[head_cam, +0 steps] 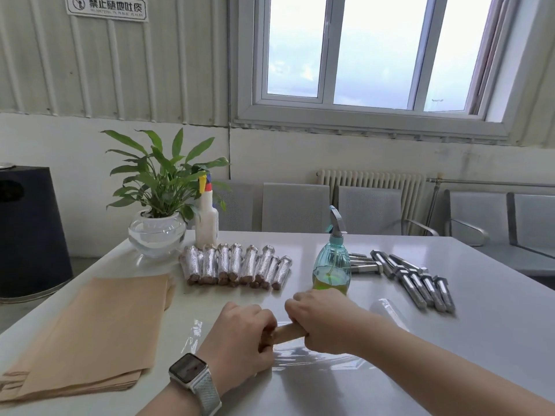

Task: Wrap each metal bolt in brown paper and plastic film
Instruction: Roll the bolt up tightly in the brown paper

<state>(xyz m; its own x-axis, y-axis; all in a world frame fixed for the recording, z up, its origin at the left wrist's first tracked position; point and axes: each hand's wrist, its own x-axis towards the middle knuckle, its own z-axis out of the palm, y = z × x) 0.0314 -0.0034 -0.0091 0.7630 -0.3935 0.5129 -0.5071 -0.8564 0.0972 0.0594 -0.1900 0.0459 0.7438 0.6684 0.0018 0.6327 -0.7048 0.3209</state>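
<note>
A bolt rolled in brown paper [287, 332] lies across a sheet of clear plastic film [315, 357] on the white table [480, 340]. My left hand [240, 340] grips its left end and my right hand [324, 319] grips its right end, so only the middle shows. A roll of plastic film [387, 309] lies just right of my right hand. Several bare metal bolts [420, 280] lie at the right. A row of wrapped bolts [237, 265] sits behind my hands. A stack of brown paper sheets [96, 334] lies at the left.
A teal spray bottle [332, 265] with yellow-green liquid stands right behind my right hand. A white spray bottle [206, 223] and a potted plant [157, 205] in a glass bowl stand at the far left. Grey chairs [369, 210] line the wall beyond the table.
</note>
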